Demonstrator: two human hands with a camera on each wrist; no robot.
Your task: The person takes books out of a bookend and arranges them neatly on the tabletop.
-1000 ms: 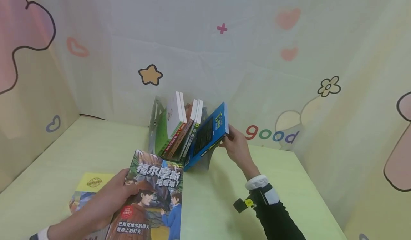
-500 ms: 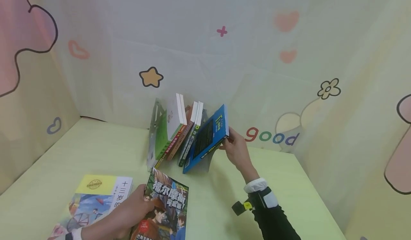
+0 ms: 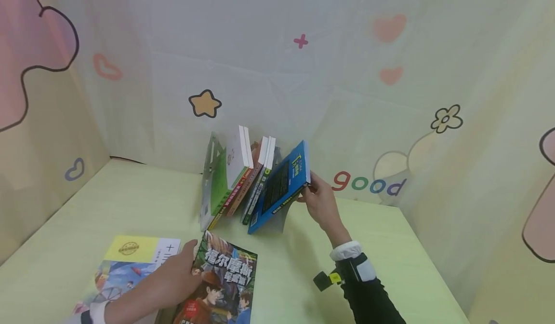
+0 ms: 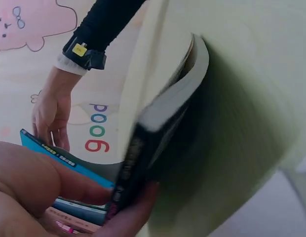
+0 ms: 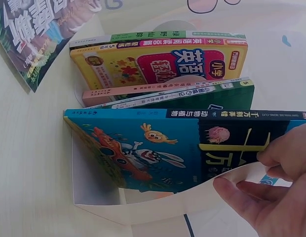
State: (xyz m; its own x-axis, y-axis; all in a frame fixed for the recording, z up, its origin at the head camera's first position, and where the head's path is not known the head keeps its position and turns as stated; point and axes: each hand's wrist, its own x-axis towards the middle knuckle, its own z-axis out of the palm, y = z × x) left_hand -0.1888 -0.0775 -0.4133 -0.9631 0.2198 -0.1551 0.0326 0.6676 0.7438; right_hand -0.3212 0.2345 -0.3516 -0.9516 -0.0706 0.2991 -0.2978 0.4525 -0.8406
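We find the left hand [image 3: 179, 272] gripping a dark paperback [image 3: 227, 273], right hand [image 3: 323, 204] holding the blue book [image 3: 281, 184] by its right edge, a gap at its left.

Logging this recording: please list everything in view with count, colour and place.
Table: one, pale yellow-green, across the foreground
Holder: one, pale grey, standing on the table
Blue book: one, blue and black, tilted at the holder's right end
Row books: at least four, green, yellow, pinkish-brown and green-and-white, leaning in the holder
Picture-covered book: one, multicoloured, held in the left hand
Yellow-topped book: one, yellow, blue and white, left on the table, partly hidden
Backdrop: one, pale, behind the table, printed with cartoon shapes
Lettering: one word, "good", multicoloured, on the backdrop
Sleeve: one, black, right arm
Cuffs: two, white, at the wrists
Hands: two, bare; left gripping the picture-covered book, right hand at the blue book's edge
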